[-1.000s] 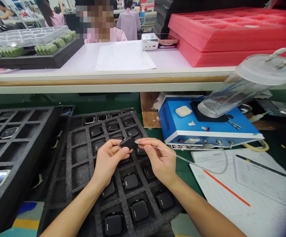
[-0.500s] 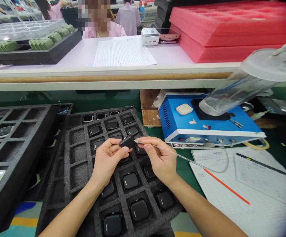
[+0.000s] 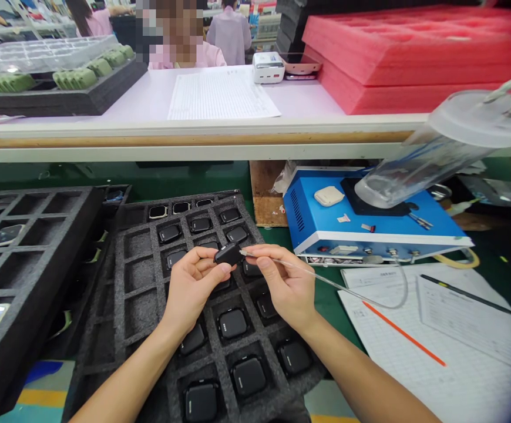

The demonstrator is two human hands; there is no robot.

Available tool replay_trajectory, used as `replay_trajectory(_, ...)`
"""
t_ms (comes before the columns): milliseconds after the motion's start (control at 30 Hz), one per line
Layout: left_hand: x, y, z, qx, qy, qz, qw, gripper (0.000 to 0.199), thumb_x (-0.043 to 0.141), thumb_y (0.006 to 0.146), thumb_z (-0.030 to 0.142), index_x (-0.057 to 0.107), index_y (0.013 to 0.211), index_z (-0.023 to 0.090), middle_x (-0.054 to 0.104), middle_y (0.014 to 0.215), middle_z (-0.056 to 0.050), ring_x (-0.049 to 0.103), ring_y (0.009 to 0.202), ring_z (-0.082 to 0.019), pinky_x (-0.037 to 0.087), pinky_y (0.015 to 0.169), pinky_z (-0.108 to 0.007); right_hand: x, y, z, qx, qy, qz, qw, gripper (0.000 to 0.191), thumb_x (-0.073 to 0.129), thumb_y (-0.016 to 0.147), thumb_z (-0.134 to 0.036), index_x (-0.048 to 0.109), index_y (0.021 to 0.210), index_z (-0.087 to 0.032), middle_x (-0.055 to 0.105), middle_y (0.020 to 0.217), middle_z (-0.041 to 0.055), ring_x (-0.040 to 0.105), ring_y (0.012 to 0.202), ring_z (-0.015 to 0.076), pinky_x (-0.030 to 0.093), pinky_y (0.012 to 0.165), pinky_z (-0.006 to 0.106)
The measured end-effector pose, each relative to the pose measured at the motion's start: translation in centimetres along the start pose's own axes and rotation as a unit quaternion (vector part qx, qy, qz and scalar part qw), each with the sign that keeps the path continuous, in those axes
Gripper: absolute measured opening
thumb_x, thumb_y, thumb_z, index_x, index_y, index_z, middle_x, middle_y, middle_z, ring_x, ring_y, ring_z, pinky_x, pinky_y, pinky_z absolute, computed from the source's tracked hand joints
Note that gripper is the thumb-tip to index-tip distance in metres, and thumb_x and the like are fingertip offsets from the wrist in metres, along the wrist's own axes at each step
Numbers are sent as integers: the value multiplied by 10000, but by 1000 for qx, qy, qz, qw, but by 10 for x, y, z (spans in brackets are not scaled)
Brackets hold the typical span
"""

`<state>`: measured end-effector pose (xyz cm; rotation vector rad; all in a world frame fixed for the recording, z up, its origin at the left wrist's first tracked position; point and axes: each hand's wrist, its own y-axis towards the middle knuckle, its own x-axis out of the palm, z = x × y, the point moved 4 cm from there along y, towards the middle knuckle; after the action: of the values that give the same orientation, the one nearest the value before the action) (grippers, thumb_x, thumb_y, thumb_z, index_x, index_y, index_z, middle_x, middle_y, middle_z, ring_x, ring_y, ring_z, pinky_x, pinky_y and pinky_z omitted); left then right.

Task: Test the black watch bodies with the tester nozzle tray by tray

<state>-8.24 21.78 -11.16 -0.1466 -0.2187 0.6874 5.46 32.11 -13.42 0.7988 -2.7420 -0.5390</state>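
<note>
Between the thumb and fingers of my left hand (image 3: 196, 282) is a black smartwatch case (image 3: 228, 254), tilted above a foam tray. My right hand (image 3: 288, 285) pinches the end of a thin clear tube (image 3: 326, 281), whose tip meets the right edge of the watch case. From there the tube runs right and loops up toward the front of a blue box (image 3: 370, 232). Under both hands lies the dark grey foam tray (image 3: 138, 338), its compartments holding several black watch cases (image 3: 249, 376); the left column has bare compartments.
Another foam tray stack (image 3: 39, 294) with watch faces stands at the left. Right of the tray lie papers (image 3: 414, 352), an orange stick (image 3: 403, 333) and a black pen (image 3: 467, 294). A clear cylinder (image 3: 423, 158) leans over the blue box. A shelf edge (image 3: 194, 154) crosses ahead; a person (image 3: 211, 53) sits beyond.
Both hands keep nearly the same position, with the tube tip still at the watch case. Only a very slight shift of the whole view shows.
</note>
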Motion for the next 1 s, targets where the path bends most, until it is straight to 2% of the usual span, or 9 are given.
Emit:
replay_trajectory(333,0,0,-1,2,-5,-15,1000,316,874,725,283,650,912,163,799,875,-46,769,852,-196,598,736,-253,1,1,-2,-4,3,5,1000,138,612,978,-266,744,1003,-236,762,1040,56,740,954,201,642,853,373)
replay_trajectory(667,-2,1,-1,11,9,-9,1000,317,893,680,259,666,881,165,795,861,-51,748,795,-166,578,735,-235,1,0,0,5,11,12,1000,131,623,967,-281,743,996,-237,769,1032,55,740,935,190,644,840,348)
replay_trajectory(1000,-5,9,1,24,28,16,999,438,943,595,302,686,919,159,802,928,-73,753,862,-192,598,755,-229,6,13,1,6,40,7,999,171,625,953,-339,748,960,-221,764,1011,63,736,925,182,637,800,305)
